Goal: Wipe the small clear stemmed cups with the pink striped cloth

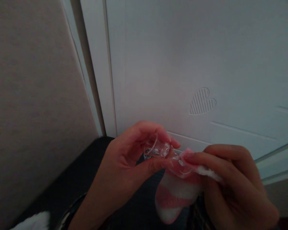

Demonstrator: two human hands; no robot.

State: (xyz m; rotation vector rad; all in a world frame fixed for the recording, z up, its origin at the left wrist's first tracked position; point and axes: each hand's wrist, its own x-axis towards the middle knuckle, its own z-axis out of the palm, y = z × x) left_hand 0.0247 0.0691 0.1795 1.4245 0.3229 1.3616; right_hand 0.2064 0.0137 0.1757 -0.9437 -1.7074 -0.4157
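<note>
My left hand (132,159) is closed around a small clear stemmed glass (156,147), its thumb below and fingers above. The glass lies on its side with its bowl toward my palm. My right hand (232,182) pinches a pink and white striped cloth (177,191) that looks like a sock. Where the two hands meet, the pink edge of the cloth touches the foot end of the glass. The rest of the cloth hangs below. Part of the stem and the right fingertips are hidden by the cloth and fingers.
Ahead stands a white panel (153,64) with a ribbed heart relief (203,101). A beige wall (36,80) rises at the left. Below is a dark surface (79,172), and something white and fluffy (36,221) shows at the bottom left.
</note>
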